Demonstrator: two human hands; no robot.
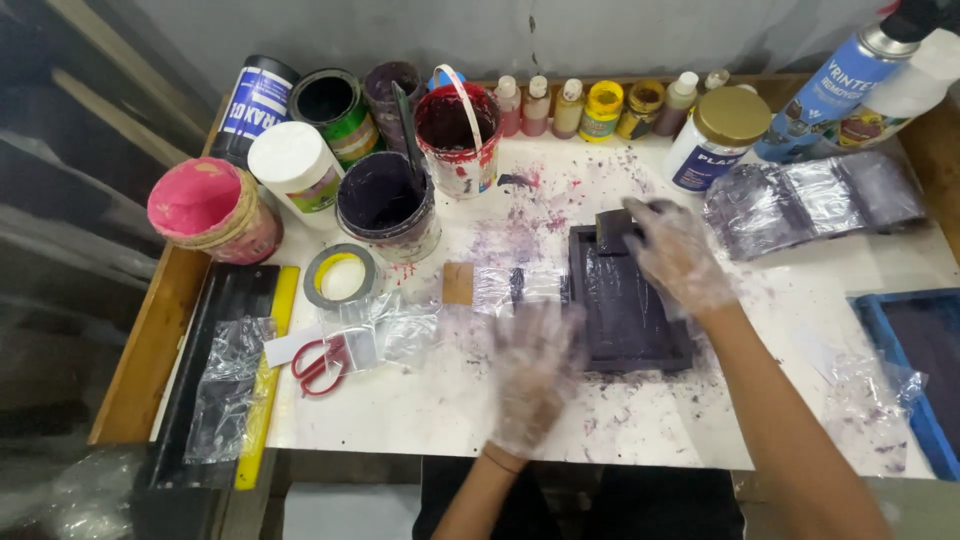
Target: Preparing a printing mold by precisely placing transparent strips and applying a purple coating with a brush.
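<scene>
A big white table (700,420) has purple spots all over. In the middle lies a dark purple tray (625,300), flat and shiny. The right hand (675,250), gloved, pinches a small dark block (612,230) at the tray's top. The left hand (535,375) is blurry, fingers spread apart.

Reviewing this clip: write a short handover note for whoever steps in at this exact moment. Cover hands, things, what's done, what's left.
Left hand: gloved, open, blurred, over the table beside the dark frame; holds nothing that I can see.
Right hand: gloved, at the frame's far edge, on a dark flat tool; the grip itself is unclear.
Frame lies flat on the white table, its surface coated in dark purple.
Purple tub and red tub stand open behind; scissors and tape roll to the left.
Done: ink is on the frame.
Left: cannot tell how far the spreading has got.
</scene>
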